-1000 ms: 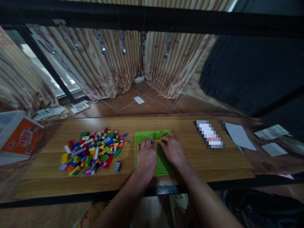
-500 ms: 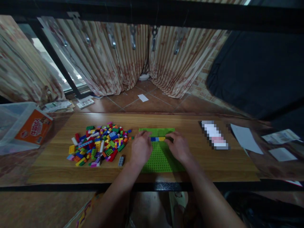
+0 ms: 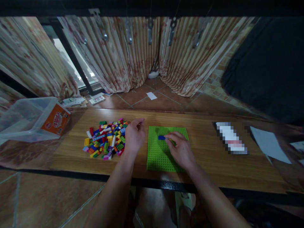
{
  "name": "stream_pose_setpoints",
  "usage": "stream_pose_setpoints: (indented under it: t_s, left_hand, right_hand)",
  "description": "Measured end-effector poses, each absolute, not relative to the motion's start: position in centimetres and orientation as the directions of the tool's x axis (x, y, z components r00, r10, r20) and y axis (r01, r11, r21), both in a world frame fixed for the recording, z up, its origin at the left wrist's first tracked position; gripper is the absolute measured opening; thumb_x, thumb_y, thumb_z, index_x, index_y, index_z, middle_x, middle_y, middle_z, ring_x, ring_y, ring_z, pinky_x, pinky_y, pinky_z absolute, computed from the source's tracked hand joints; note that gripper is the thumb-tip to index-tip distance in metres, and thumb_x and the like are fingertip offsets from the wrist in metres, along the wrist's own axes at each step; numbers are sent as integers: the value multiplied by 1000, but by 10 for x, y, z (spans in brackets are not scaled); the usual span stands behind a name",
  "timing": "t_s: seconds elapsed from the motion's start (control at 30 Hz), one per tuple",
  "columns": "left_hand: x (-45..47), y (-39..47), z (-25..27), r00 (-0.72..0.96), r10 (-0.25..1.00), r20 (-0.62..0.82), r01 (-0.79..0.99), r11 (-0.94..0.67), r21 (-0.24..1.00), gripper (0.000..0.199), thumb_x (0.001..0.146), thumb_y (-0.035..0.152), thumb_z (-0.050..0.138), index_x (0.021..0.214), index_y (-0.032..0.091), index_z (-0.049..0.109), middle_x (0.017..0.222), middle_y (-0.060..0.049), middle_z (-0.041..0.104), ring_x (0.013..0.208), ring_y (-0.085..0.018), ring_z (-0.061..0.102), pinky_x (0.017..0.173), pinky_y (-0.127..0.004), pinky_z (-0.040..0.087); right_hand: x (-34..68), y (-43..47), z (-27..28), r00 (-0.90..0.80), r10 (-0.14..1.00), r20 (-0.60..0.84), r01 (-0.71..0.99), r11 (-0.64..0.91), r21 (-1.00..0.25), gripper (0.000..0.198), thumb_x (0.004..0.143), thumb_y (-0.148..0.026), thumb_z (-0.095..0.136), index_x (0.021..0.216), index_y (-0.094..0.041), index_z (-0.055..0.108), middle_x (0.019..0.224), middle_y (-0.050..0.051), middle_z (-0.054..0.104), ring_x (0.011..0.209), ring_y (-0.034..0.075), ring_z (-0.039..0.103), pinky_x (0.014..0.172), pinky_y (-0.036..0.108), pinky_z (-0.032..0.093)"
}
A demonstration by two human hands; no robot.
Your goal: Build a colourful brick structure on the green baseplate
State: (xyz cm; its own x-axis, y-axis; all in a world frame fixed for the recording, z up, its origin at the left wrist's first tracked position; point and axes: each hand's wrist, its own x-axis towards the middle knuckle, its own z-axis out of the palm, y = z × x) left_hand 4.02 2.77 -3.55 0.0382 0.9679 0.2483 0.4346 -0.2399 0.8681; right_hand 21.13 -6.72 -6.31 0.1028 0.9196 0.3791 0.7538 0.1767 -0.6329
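A green baseplate (image 3: 158,158) lies on the wooden table. Over its upper middle, my right hand (image 3: 180,150) pinches a short strip of toy building bricks. The blue brick (image 3: 161,137) at its left end sticks out past my fingertips, and the rest is mostly covered by my fingers. Whether the strip is pressed onto the plate, I cannot tell. My left hand (image 3: 135,136) is between the baseplate and the brick pile (image 3: 106,139), hiding the pile's right edge. Its fingers are bent and slightly apart, with no brick visible in them.
At the far left stands a clear plastic box (image 3: 30,118) with an orange label. A blurred-out flat object (image 3: 231,139) lies on the right of the table (image 3: 206,171), beside a sheet of paper (image 3: 269,142). A dark metal bar (image 3: 152,8) with hooks crosses above.
My left hand has come off the brick strip and moved left towards the pile. My right hand stays on the strip above the baseplate. The camera view has shifted.
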Motion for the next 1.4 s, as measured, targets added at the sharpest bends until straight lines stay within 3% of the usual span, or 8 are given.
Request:
stream_pose_setpoints:
  t_s: [0.23, 0.5, 0.63, 0.87, 1.03, 1.17, 1.4]
  left_hand:
    - [12, 45, -29, -185, 962, 202, 183, -168, 969, 24, 76, 24, 60, 93, 11, 71, 80, -5, 72, 68, -14, 64, 65, -24, 50]
    - [11, 41, -27, -154, 972, 179, 195, -148, 970, 23, 75, 25, 62, 92, 12, 73, 83, -5, 73, 74, -15, 66, 71, -25, 52]
    - [13, 38, -27, -99, 980, 174, 241, -146, 960, 25, 77, 25, 60, 95, 13, 73, 85, -5, 73, 76, -16, 67, 72, -26, 52]
    - [16, 32, -27, 82, 982, 169, 391, -187, 901, 24, 81, 23, 56, 94, 12, 73, 86, -7, 74, 78, -17, 67, 74, -27, 52]
    - [25, 24, -26, 248, 961, 127, 478, -235, 846, 23, 83, 18, 52, 90, 13, 73, 80, -5, 73, 73, -15, 65, 71, -25, 50]
    - [38, 14, -30, 401, 916, 25, 579, -275, 767, 24, 81, 13, 51, 90, 15, 73, 81, -4, 73, 77, -15, 65, 73, -24, 50]
    - [56, 4, -40, 450, 881, -146, 651, -212, 728, 33, 75, 7, 56, 106, 12, 69, 93, -9, 75, 86, -17, 69, 80, -26, 52]
  right_hand:
    - [141, -84, -72, -178, 919, 351, 705, 368, -607, 18, 90, -23, 54, 102, -22, 68, 103, 7, 66, 98, 22, 57, 88, 39, 48]
    - [106, -81, -80, -254, 908, 332, 720, 407, -562, 31, 84, -26, 63, 113, -19, 63, 112, 10, 62, 103, 26, 53, 89, 43, 45]
    - [96, -79, -84, -260, 914, 311, 741, 396, -542, 28, 83, -24, 63, 111, -18, 65, 111, 10, 63, 101, 27, 53, 88, 43, 45]
    - [114, -73, -69, -225, 920, 320, 703, 381, -601, 20, 85, -19, 58, 104, -18, 64, 102, 8, 65, 96, 24, 54, 89, 40, 45]
    - [166, -74, -56, 12, 941, 338, 740, 219, -636, 25, 86, -17, 55, 109, -22, 63, 108, 7, 65, 103, 24, 56, 92, 42, 45]
    - [190, -76, -61, 82, 960, 267, 729, 125, -673, 25, 84, -15, 55, 107, -22, 64, 106, 7, 66, 99, 22, 61, 90, 39, 48]
    - [191, -71, -70, 73, 972, 223, 705, 108, -701, 28, 79, -10, 55, 103, -20, 64, 101, 6, 65, 87, 19, 64, 82, 35, 51]
